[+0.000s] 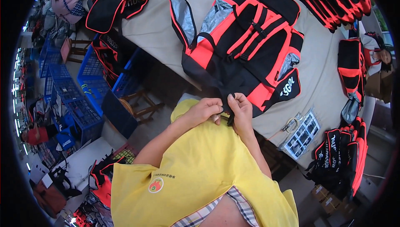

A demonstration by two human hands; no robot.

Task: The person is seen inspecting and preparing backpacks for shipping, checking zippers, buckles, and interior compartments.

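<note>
A large black and orange-red backpack lies on the cloth-covered table, its straps and buckles facing up and its silver-lined side flaps spread out. At the table's near edge, my left hand pinches the black fabric at the bag's near end. Close beside it, my right hand has thumb and fingers closed on the same black material. A short dark piece hangs down between the two hands. Its kind is too small and too covered by my fingers to tell.
Stacked bags lie at the far right, with more bags at the near right. A tray of small dark pieces rests at the table's right edge. Blue crates and a wooden stool stand left. Other people are farther off.
</note>
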